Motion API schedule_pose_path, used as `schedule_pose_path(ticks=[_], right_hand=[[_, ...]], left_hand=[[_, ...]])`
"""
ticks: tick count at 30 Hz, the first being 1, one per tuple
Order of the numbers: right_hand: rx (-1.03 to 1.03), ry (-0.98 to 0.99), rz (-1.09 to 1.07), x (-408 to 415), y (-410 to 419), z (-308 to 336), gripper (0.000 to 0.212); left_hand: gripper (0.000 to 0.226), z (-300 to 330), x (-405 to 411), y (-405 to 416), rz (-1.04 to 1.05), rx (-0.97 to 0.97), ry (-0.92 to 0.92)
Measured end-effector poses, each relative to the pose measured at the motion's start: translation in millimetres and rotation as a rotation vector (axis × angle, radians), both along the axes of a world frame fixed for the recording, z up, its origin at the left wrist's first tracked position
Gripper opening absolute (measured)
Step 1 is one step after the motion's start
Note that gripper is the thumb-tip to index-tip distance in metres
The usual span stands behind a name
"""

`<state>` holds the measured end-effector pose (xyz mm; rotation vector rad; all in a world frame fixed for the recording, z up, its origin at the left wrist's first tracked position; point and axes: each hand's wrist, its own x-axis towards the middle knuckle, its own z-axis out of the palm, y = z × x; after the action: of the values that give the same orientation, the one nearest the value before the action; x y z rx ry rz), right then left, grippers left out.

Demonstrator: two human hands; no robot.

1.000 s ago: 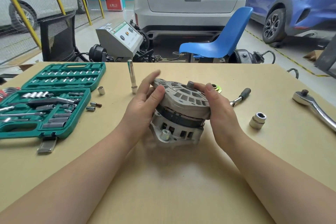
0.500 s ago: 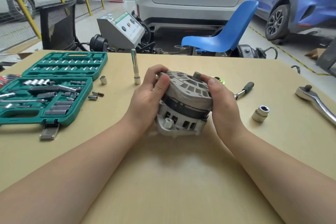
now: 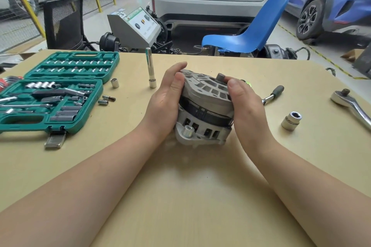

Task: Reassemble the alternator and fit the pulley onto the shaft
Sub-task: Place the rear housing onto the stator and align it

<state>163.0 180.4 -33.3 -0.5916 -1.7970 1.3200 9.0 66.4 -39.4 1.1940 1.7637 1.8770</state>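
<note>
Alternator [image 3: 204, 110] sits mid-desk [image 3: 180, 196], shaft [image 3: 220, 76] up and tilted away from us. Left hand [image 3: 166, 100] and right hand [image 3: 247, 102] clasp its sides. We see no pulley; shaft lies nearer the right thumb.
</note>
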Motion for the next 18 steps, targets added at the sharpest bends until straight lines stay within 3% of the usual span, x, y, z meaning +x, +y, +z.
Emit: schedule_pose_path(ticks=[4, 6, 10, 13, 18], right_hand=[[-0.129, 0.060, 0.026, 3.8, 5.7, 5.2, 0.054], [-0.252, 0.093, 0.023, 3.1, 9.2, 5.8, 0.048], [-0.279, 0.170, 0.023, -2.3, 5.2, -4.1, 0.039], [-0.270, 0.202, 0.021, -1.0, 3.1, -8.9, 0.040], [-0.292, 0.238, 0.023, -1.4, 5.1, -9.3, 0.047]], left_hand=[[0.035, 1.3, -3.5, 1.3, 0.027, 0.012, 0.029], [0.037, 2.6, -6.0, 2.5, 0.117, -0.010, 0.147], [0.041, 4.8, -4.8, 1.8, 0.160, 0.095, 0.428], [0.037, 2.2, -0.2, 1.5, 0.054, 0.220, 0.388], [0.034, 1.9, 8.7, 2.3, 0.132, 0.269, 0.342]])
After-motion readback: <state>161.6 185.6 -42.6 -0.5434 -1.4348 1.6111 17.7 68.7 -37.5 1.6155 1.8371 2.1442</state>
